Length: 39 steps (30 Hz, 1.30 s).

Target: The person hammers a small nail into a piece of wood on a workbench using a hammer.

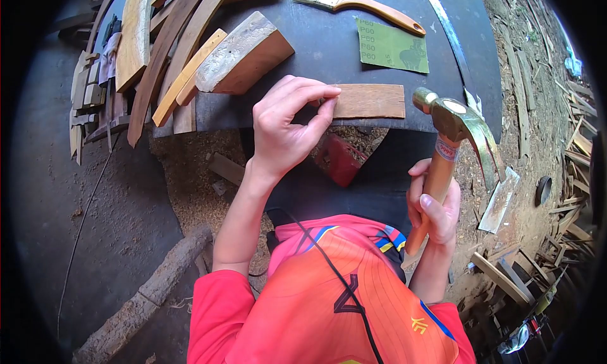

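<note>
Wrapped round the wooden handle of a claw hammer is my right hand, with the hammer head up near the table's front edge. My left hand is pinched, thumb and forefinger together, over the left end of a small flat wooden board. Whatever lies between those fingertips is too small to make out. The board lies along the front edge of the dark table. Behind the board is a green P60 sandpaper sheet.
A paintbrush and a metal strip lie farther back. A thick wood block and curved wooden strips fill the table's left side. A log rests on the floor at lower left, with wood scraps at right.
</note>
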### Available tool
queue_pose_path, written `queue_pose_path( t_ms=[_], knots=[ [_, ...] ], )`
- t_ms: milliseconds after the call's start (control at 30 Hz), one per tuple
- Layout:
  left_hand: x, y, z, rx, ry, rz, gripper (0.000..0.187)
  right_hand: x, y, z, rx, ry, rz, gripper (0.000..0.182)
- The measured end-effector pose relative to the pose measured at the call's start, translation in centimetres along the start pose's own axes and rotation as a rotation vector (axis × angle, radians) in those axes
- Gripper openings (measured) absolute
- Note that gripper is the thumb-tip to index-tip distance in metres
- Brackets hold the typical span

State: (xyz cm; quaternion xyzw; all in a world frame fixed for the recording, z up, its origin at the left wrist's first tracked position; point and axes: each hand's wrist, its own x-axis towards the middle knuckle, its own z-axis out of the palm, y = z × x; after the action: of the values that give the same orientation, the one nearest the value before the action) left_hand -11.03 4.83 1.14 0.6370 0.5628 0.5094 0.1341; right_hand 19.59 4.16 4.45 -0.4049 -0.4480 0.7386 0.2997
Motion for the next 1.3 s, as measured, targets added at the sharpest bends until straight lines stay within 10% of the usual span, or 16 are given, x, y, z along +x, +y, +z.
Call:
queue_pose_path(
  t_ms=[1300],
  knots=[
    [-0.05, -0.39, 0.46, 0.055, 0.024, 0.123, 0.027, 0.57, -0.10, 0.83, -0.039, -0.065, 0.030, 0.056]
  ],
)
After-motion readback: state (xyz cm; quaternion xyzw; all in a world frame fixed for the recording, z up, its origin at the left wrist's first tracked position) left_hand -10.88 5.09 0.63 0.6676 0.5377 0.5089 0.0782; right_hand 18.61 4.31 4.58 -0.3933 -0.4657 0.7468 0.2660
